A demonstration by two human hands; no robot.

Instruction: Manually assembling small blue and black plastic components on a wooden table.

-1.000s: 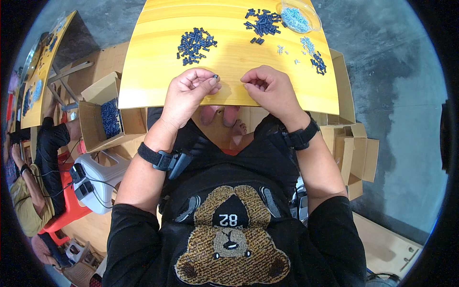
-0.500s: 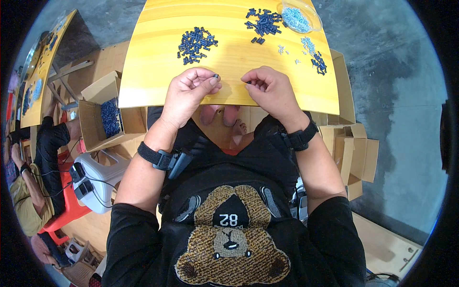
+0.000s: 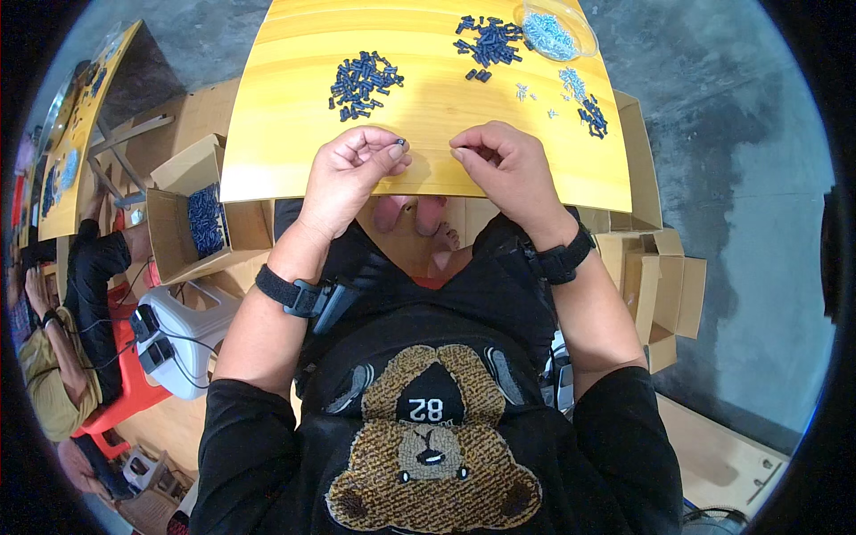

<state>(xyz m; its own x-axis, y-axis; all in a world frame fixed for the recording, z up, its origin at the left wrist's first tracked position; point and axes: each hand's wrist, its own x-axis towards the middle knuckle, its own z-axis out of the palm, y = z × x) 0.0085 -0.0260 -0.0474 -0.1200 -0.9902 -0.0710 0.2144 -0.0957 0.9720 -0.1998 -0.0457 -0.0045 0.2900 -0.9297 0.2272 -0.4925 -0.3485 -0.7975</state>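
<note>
My left hand point(image 3: 352, 169) is closed above the near edge of the yellow table point(image 3: 276, 116), pinching a small dark part point(image 3: 401, 143) between thumb and forefinger. Just across from it, my right hand point(image 3: 510, 169) is closed too, thumb and forefinger pressed together; whatever they hold is hidden. The two hands are apart. Beyond my left hand lies a pile of small black parts point(image 3: 364, 85). A second black pile point(image 3: 489, 43) sits farther back, next to a clear round container point(image 3: 591, 40) of small silvery-blue pieces point(image 3: 547, 34).
At the table's right lie a small silvery heap point(image 3: 572, 84), another black heap point(image 3: 592, 118) and a few loose pale bits point(image 3: 523, 91). An open cardboard box point(image 3: 169, 227) of dark parts stands at left, near a white stool point(image 3: 192, 325). Another person point(image 3: 62, 357) sits far left.
My right fingertips have closed together, and the dark bit visible at them before is out of sight. My left hand stays nearly still with its small part.
</note>
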